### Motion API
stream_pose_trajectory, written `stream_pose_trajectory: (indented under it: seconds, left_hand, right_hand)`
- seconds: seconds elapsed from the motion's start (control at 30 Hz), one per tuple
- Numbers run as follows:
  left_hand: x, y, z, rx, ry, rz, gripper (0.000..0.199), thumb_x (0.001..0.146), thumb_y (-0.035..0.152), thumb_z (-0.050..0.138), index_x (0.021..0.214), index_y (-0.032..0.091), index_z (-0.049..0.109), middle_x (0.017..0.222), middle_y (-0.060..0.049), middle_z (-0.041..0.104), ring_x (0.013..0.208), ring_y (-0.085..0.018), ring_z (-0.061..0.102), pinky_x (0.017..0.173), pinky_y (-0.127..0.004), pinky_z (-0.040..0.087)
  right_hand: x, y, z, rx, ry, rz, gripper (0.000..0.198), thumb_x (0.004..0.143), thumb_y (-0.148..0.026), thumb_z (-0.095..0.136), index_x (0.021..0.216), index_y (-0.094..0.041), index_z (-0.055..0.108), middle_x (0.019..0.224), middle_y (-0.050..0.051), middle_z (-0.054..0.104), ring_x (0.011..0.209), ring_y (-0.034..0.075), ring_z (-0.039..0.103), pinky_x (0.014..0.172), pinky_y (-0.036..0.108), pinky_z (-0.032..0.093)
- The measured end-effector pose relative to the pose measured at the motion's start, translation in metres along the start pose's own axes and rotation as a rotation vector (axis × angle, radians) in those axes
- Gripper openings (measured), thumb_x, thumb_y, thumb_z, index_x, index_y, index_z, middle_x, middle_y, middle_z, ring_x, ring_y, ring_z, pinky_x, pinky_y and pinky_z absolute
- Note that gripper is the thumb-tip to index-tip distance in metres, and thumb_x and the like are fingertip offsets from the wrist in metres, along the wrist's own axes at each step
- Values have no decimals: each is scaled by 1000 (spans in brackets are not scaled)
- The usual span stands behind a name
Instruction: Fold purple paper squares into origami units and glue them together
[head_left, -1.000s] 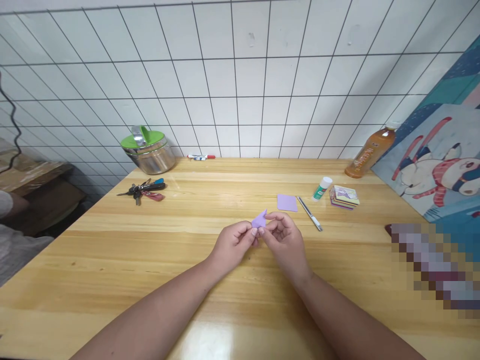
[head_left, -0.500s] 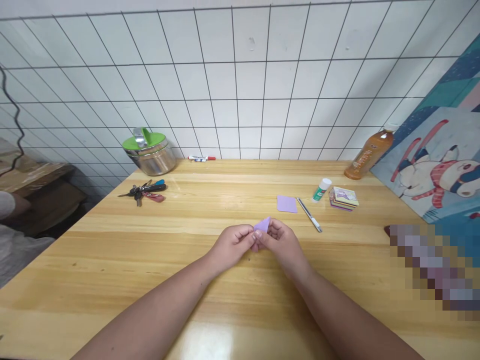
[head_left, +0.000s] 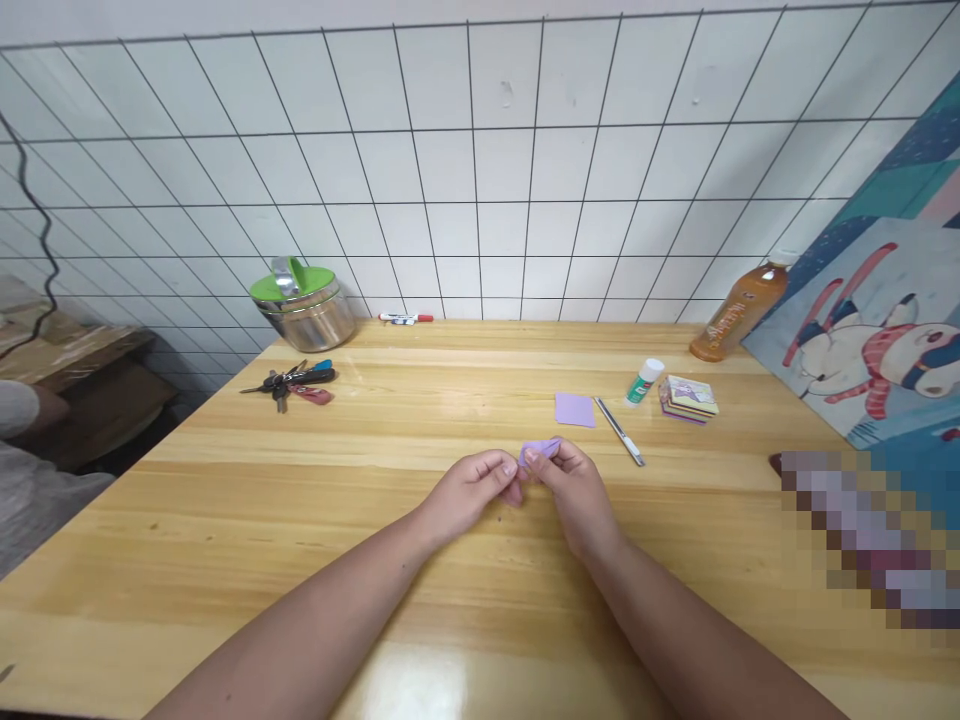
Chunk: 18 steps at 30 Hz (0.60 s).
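Right hand (head_left: 582, 492) pinches one folded purple paper (head_left: 537, 451); left hand (head_left: 466, 492) touches close by, hold unclear. One flat purple paper square (head_left: 574, 410) lies beyond.

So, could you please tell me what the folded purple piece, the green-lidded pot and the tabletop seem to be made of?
Folded purple piece: probably matte paper, given its thin, folded look.
Green-lidded pot: body apparently polished metal, with mirror-like reflections; lid likely plastic, evenly coloured.
Tabletop: seemingly wood or wood-look laminate, glossy, with grain streaks and a bright reflection.
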<state>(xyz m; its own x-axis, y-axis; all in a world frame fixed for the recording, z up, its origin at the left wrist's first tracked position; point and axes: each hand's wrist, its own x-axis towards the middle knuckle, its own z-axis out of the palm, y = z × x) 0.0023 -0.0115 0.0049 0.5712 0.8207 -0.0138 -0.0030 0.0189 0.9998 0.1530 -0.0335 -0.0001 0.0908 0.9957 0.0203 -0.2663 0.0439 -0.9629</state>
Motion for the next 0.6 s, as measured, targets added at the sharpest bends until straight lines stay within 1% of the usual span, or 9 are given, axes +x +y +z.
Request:
stream_pose_trajectory:
  seconds: [0.17, 0.23, 0.33, 0.4, 0.47, 0.53, 0.6]
  left_hand:
    - [0, 7, 5, 189, 94, 60, 31, 83, 39, 52, 65, 14, 59, 64, -2, 60, 64, -13, 54, 66, -24, 42]
    - [-1, 7, 4, 239, 81, 79, 31, 83, 37, 51, 63, 14, 59, 64, -2, 59, 63, -12, 53, 63, -23, 41]
    - [-3, 6, 3, 259, 44, 81, 32, 83, 36, 51, 62, 14, 59, 63, -2, 59, 63, -13, 53, 62, -23, 40]
    - [-4, 5, 3, 236, 50, 77, 31, 83, 37, 52, 64, 14, 60, 62, -2, 59, 63, -13, 54, 63, -24, 41]
    - [-5, 5, 4, 178, 75, 78, 29, 82, 38, 53, 70, 13, 62, 64, -3, 60, 64, -13, 55, 65, -25, 42]
    - [-4, 6, 8, 89, 97, 71, 26, 80, 39, 57, 81, 14, 64, 70, -4, 64, 68, -14, 57, 69, -26, 44]
    - [-3, 6, 14, 5, 121, 62, 29, 76, 40, 61, 91, 14, 63, 80, -5, 67, 75, -16, 60, 73, -28, 46]
  right_hand:
    - [0, 2, 3, -39, -1, 10, 16, 71, -32, 69, 71, -17, 62, 67, 0, 60, 67, 13, 53, 67, 26, 42]
    - [0, 2, 3, -36, -36, 31, 17, 70, -32, 70, 72, -18, 62, 66, -1, 60, 66, 12, 52, 66, 26, 41]
    - [0, 1, 1, -33, -86, 59, 18, 69, -31, 71, 66, -17, 60, 60, -2, 57, 60, 12, 50, 61, 25, 39]
    - [0, 0, 0, -7, -74, 67, 19, 68, -30, 71, 62, -17, 59, 58, -2, 57, 58, 11, 49, 60, 25, 38]
    - [-1, -1, -1, 72, -33, 71, 18, 68, -30, 72, 63, -18, 60, 60, -2, 58, 61, 11, 50, 62, 25, 39]
    - [-2, -1, 1, 156, 3, 74, 15, 68, -31, 72, 66, -19, 63, 65, -1, 60, 66, 13, 53, 66, 26, 40]
    - [-3, 0, 3, 208, 30, 65, 14, 67, -31, 73, 69, -19, 65, 69, -1, 62, 69, 13, 54, 68, 27, 42]
